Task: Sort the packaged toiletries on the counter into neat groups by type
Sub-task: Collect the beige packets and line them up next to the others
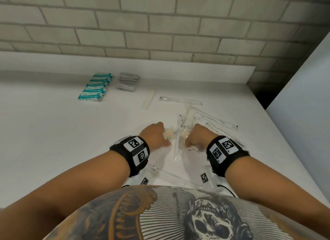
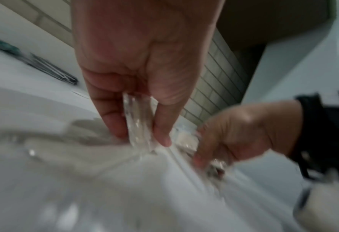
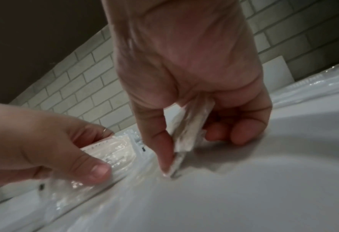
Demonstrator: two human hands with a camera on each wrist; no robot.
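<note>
On the counter, head view: white counter under a brick wall; sorting part done.
Landmark: row of teal packets at the back, lined up neatly.
Beside the landmark: grey sachets stacked just right of the teal packets.
Unsorted: clear-wrapped long items lie crossed, right of and nearer than the teal packets; more clear wraps lie near the torso.
Step in hand: judged to be picking small clear packets out of that loose pile.
Left hand: knuckles up, fingers curled down, gripping a small clear packet.
Right hand: same pose, just beside the left, gripping its own packet.
Left wrist view: blurred; left-hand fingers and thumb pinch a crinkled clear packet on edge, its low end at the counter.
Right wrist view: right-hand thumb and fingers pinch a flat clear packet upright, lower corner touching the counter; left hand grips its packet alongside.
Next move, judged: carry both packets to one free spot near the teal packets and lay them flat together; contents too blurred to name.
</note>
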